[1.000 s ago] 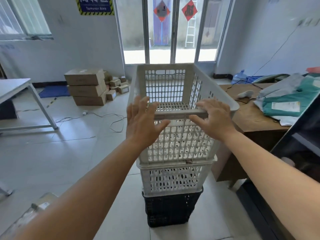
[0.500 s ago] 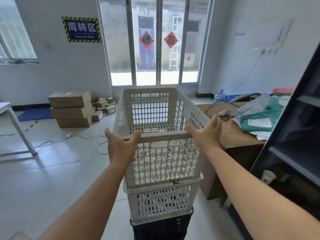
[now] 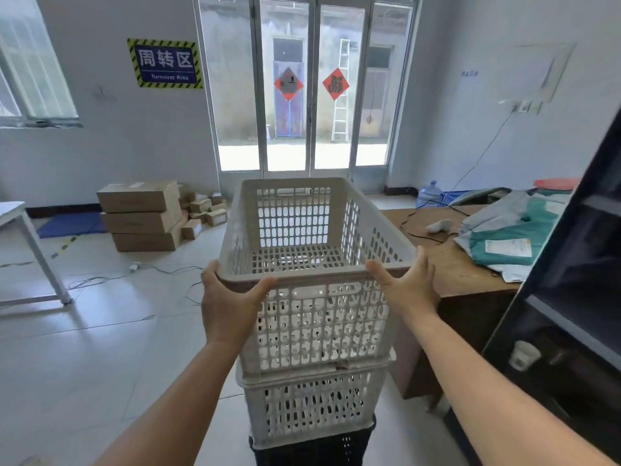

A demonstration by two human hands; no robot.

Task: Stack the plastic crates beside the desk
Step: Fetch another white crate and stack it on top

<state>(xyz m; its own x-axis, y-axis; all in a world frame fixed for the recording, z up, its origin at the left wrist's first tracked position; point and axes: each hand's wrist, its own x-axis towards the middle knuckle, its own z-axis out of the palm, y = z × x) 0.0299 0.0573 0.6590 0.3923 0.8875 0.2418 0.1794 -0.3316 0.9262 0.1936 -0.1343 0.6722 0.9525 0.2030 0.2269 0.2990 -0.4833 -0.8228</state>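
Pale walls, light tiled floor (image 3: 84, 348). Glass doors (image 3: 302, 95) at 12 o'clock, bright daylight through them, two red diamond papers on the panes; a ladder (image 3: 341, 92) stands outside. Blue "Turnover Area" sign (image 3: 165, 63) at 11 o'clock. Window (image 3: 30, 72) at 10. Stacked cardboard boxes (image 3: 142, 216) below the sign, cables loose on the floor nearby. White table (image 3: 20, 230) at 9 o'clock. Water jug (image 3: 429, 194) at 2 o'clock.
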